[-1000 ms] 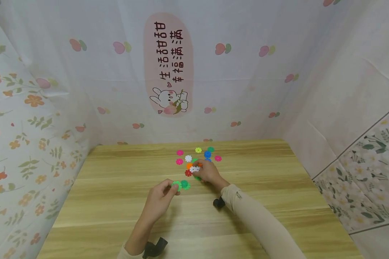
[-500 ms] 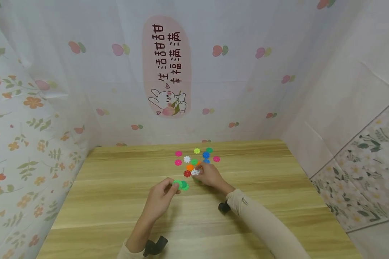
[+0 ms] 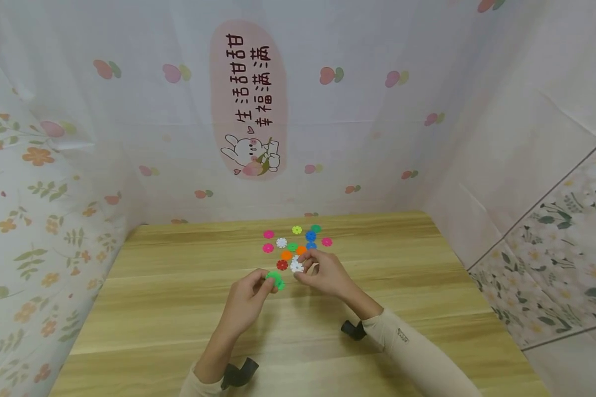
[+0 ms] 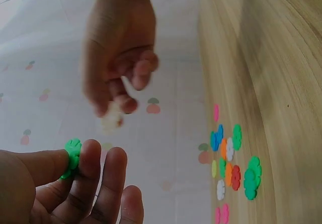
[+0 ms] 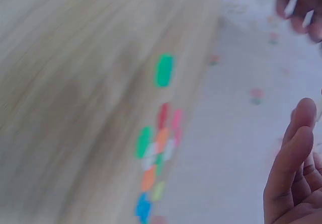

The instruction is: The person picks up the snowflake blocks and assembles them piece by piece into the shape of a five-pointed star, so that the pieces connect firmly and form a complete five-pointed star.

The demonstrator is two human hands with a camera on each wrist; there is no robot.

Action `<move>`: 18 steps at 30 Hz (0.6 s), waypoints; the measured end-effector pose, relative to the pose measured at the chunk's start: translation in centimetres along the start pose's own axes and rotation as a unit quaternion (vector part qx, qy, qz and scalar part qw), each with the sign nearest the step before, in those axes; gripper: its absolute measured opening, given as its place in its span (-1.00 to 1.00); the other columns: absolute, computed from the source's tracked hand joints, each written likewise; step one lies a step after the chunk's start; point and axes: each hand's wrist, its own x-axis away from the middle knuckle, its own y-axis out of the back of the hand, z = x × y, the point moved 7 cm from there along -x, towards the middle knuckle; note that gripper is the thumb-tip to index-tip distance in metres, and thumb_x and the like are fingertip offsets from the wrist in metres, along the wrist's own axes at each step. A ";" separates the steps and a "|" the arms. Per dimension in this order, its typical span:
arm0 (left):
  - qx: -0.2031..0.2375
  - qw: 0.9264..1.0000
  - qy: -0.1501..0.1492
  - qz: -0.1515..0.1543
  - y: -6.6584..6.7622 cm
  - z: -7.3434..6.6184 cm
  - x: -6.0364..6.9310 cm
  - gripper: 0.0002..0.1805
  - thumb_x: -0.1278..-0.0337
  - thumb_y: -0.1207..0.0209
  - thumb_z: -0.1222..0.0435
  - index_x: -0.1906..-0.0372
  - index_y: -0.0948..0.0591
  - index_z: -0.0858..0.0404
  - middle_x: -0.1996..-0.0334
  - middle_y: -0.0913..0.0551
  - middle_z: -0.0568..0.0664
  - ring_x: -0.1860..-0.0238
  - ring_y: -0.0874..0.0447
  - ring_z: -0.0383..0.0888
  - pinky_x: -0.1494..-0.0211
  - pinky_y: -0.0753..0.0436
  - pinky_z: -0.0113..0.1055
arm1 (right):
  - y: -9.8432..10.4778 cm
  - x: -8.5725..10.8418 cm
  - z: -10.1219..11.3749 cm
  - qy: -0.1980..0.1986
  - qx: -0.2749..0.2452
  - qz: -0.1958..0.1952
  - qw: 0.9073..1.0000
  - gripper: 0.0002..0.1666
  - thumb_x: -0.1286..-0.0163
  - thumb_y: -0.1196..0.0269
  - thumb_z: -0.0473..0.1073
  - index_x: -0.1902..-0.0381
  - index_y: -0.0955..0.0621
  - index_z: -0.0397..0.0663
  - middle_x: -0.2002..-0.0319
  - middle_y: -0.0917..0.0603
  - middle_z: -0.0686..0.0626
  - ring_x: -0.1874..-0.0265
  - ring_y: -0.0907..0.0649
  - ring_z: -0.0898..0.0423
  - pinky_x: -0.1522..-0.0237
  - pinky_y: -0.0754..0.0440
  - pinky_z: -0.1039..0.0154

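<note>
My left hand (image 3: 245,300) pinches green flower-shaped plastic discs (image 4: 73,153) between thumb and index finger; how many is unclear. My right hand (image 3: 330,274) holds a white flower-shaped disc (image 3: 296,266) at its fingertips, above the table. That disc looks blurred in the left wrist view, and in the right wrist view it falls outside the picture. Beyond the hands lie loose discs of the same kind, among them a red disc (image 3: 282,265), an orange disc (image 3: 286,255) and a blue disc (image 3: 310,236). Two overlapping green discs (image 4: 251,178) rest on the table, mostly behind the left hand in the head view.
A wood-grain table (image 3: 179,309) spans the front. Patterned cloth (image 3: 367,138) hangs behind it and along both sides. Pink discs (image 3: 269,234) and a yellow disc (image 3: 297,230) lie toward the far edge. Each wrist carries a black camera mount (image 3: 240,373).
My right hand has drawn up and back from the loose discs, bringing the white disc with it. The left hand keeps its pinch and has barely moved. The head view has shifted slightly.
</note>
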 end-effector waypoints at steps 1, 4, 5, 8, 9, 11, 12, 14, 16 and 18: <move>0.001 1.000 -0.003 -0.001 0.0 -0.1 0.0 -0.89 -0.45 -0.14 0.24 0.21 -0.66 0.09 0.39 -0.69 -0.14 0.25 -0.67 -0.11 0.09 -0.62 -0.16 | 0.1 0.3 0.7 0.009 -0.008 0.001 1.000 -0.68 -0.23 -0.45 -0.08 0.15 -0.58 -0.04 0.39 -0.62 0.09 0.69 -0.56 0.17 0.60 -0.59 0.28; 0.004 1.000 -0.015 -0.007 0.0 -0.4 0.0 -0.89 -0.45 -0.14 0.24 0.20 -0.66 0.10 0.40 -0.68 -0.19 0.25 -0.67 -0.11 0.10 -0.62 -0.18 | 0.4 1.2 2.5 0.039 -0.020 0.004 0.999 -0.68 -0.23 -0.46 -0.12 0.13 -0.59 -0.02 0.34 -0.63 0.09 0.70 -0.58 0.19 0.62 -0.60 0.27; 0.006 1.000 -0.020 -0.008 0.0 -0.5 0.0 -0.89 -0.45 -0.14 0.24 0.20 -0.67 0.11 0.40 -0.68 -0.19 0.24 -0.68 -0.10 0.10 -0.62 -0.18 | 0.5 1.5 3.0 0.050 -0.019 0.005 0.999 -0.68 -0.22 -0.46 -0.13 0.13 -0.59 -0.01 0.33 -0.64 0.09 0.70 -0.59 0.20 0.62 -0.60 0.26; 0.008 0.999 -0.033 -0.014 0.0 -0.7 0.0 -0.89 -0.44 -0.15 0.24 0.19 -0.67 0.12 0.41 -0.69 -0.21 0.25 -0.68 -0.12 0.10 -0.62 -0.19 | 0.7 2.0 4.3 0.076 -0.009 0.001 0.997 -0.67 -0.21 -0.46 -0.16 0.11 -0.59 0.02 0.31 -0.64 0.11 0.68 -0.59 0.25 0.61 -0.60 0.29; 0.010 0.999 -0.039 -0.014 0.0 -0.8 0.0 -0.89 -0.44 -0.16 0.24 0.18 -0.67 0.12 0.41 -0.69 -0.21 0.25 -0.69 -0.13 0.09 -0.63 -0.19 | 0.8 2.2 4.7 0.084 -0.006 -0.002 0.996 -0.67 -0.21 -0.46 -0.17 0.11 -0.59 0.03 0.31 -0.65 0.11 0.68 -0.59 0.26 0.60 -0.60 0.29; 0.013 0.999 -0.046 -0.015 -0.1 -1.0 0.0 -0.91 -0.43 -0.16 0.24 0.18 -0.67 0.10 0.41 -0.69 -0.22 0.26 -0.70 -0.16 0.09 -0.64 -0.18 | 0.9 2.5 5.2 0.095 -0.001 -0.006 0.995 -0.66 -0.19 -0.47 -0.20 0.11 -0.60 0.02 0.31 -0.65 0.11 0.68 -0.58 0.28 0.60 -0.59 0.31; 0.013 0.999 -0.050 -0.016 -0.1 -1.1 0.0 -0.91 -0.43 -0.17 0.24 0.18 -0.67 0.09 0.41 -0.70 -0.23 0.26 -0.70 -0.19 0.09 -0.64 -0.17 | 0.9 2.6 5.5 0.100 0.001 -0.007 0.995 -0.66 -0.19 -0.47 -0.21 0.11 -0.60 0.02 0.32 -0.65 0.10 0.68 -0.58 0.29 0.60 -0.59 0.31; 0.013 0.998 -0.055 -0.014 -0.2 -1.2 0.1 -0.92 -0.42 -0.17 0.25 0.17 -0.67 0.07 0.41 -0.70 -0.23 0.27 -0.70 -0.23 0.08 -0.65 -0.16 | 0.9 2.8 5.8 0.107 0.006 -0.007 0.994 -0.66 -0.18 -0.48 -0.22 0.11 -0.60 0.01 0.32 -0.66 0.09 0.67 -0.58 0.30 0.61 -0.59 0.32; 0.010 0.998 -0.061 -0.011 -0.3 -1.2 0.2 -0.92 -0.42 -0.17 0.25 0.16 -0.67 0.07 0.41 -0.70 -0.24 0.27 -0.69 -0.25 0.08 -0.66 -0.16 | 1.0 3.0 6.1 0.110 0.011 -0.006 0.994 -0.66 -0.18 -0.48 -0.22 0.11 -0.61 0.00 0.32 -0.66 0.10 0.66 -0.58 0.30 0.61 -0.58 0.32; 0.007 0.998 -0.068 -0.008 -0.4 -1.3 0.2 -0.92 -0.42 -0.18 0.24 0.15 -0.67 0.08 0.40 -0.70 -0.25 0.27 -0.69 -0.26 0.09 -0.67 -0.19 | 1.0 3.1 6.3 0.112 0.013 -0.005 0.994 -0.67 -0.18 -0.48 -0.22 0.11 -0.62 0.00 0.32 -0.66 0.11 0.65 -0.58 0.31 0.59 -0.59 0.31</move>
